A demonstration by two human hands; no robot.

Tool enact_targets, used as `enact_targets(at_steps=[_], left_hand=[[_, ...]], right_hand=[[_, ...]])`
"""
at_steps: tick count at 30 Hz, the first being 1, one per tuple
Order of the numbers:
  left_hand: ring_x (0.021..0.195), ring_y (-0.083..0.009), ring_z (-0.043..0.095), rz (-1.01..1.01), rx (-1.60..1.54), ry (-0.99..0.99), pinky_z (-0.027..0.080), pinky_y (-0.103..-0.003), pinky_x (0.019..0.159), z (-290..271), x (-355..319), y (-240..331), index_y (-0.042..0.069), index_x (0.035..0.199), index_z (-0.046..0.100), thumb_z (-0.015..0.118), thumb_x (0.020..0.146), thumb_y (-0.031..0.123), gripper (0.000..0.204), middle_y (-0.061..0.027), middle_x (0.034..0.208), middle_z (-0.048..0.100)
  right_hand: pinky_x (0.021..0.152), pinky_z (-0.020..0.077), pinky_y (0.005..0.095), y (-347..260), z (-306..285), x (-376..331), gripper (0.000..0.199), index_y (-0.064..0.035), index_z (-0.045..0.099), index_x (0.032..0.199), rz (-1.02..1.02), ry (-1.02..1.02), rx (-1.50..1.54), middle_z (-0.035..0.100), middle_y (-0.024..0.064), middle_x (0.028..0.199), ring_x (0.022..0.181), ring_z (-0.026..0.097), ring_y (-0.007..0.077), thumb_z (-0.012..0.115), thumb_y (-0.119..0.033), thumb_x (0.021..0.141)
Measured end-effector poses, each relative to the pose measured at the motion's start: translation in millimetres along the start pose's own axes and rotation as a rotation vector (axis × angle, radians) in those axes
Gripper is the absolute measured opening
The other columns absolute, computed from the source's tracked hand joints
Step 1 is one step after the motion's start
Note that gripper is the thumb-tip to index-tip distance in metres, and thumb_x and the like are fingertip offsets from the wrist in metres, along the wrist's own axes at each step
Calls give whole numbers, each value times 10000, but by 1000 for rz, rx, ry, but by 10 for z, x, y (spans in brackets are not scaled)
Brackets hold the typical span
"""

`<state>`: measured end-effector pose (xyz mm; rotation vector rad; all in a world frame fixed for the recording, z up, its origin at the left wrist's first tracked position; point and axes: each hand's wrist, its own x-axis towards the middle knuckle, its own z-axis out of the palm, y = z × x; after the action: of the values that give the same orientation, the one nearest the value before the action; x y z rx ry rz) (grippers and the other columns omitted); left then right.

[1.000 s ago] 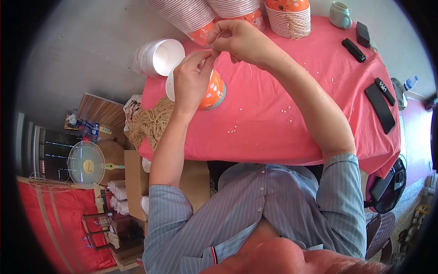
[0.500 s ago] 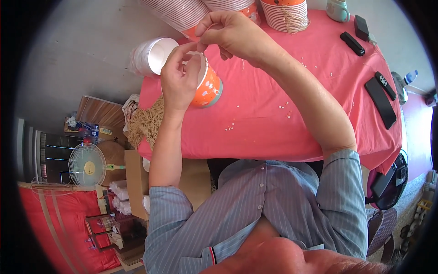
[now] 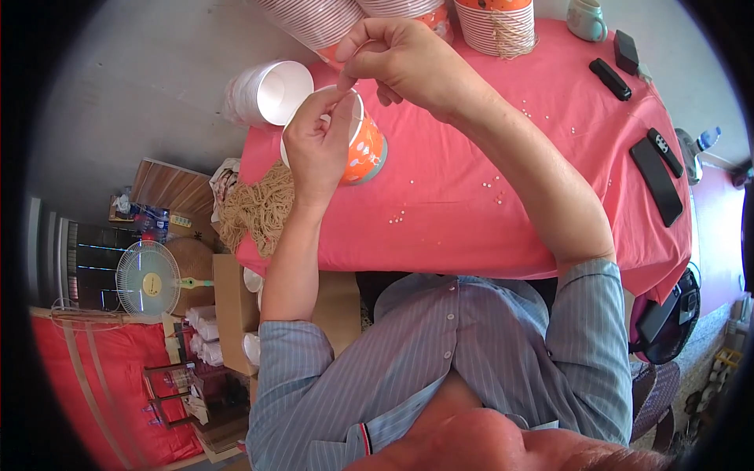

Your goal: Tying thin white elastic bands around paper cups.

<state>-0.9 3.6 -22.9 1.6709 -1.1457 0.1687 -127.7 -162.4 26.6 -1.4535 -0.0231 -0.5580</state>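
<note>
Left hand (image 3: 318,145): raised off the table, wrist bent, fingers closed around the orange paper cup (image 3: 365,149) and gripping its near side; thumb and forefinger meet at the rim.
Right hand (image 3: 400,59): forearm reaching in from the right, fingers curled narrow, thumb and forefinger pinched just above the cup's rim; whether they hold anything is too small to tell.
Orange paper cup: tilted, white inside, over the left part of the pink tablecloth (image 3: 503,228), near the far edge.
Twine bundle (image 3: 259,208): hanging over the table's left edge.
White cup stack (image 3: 271,93): lying beyond the far-left corner.
Beads (image 3: 397,217): scattered near the front edge.
Remotes (image 3: 656,165): right edge.
</note>
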Motion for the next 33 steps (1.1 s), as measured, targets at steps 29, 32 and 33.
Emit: enact_targets(at_steps=[29,32,33], left_hand=[[665,-410,714,218,815,-21,549,-527,626,186,-224,-264,90,998,633,695,1056,182,125,-123,740,724],[654,-329,721,245,841,-8,524,-480,622,186,-213,-280,101,961,611,655,1082,229,181,-89,757,721],[657,-331,722,242,825,-13,528,-477,626,189,-204,-275,100,961,612,652,1085,232,185,-91,761,724]], right_hand=[[875,714,457,-680,-312,-323,387,57,645,1432,-298,-111,636,760,231,1317,1126,797,364,658,-110,1083],[893,711,454,-730,-332,-351,407,28,640,1457,-367,-19,469,737,222,1372,1197,771,353,692,-58,1062],[893,711,454,-731,-341,-353,407,28,640,1457,-368,-19,466,737,222,1372,1197,771,353,692,-58,1062]])
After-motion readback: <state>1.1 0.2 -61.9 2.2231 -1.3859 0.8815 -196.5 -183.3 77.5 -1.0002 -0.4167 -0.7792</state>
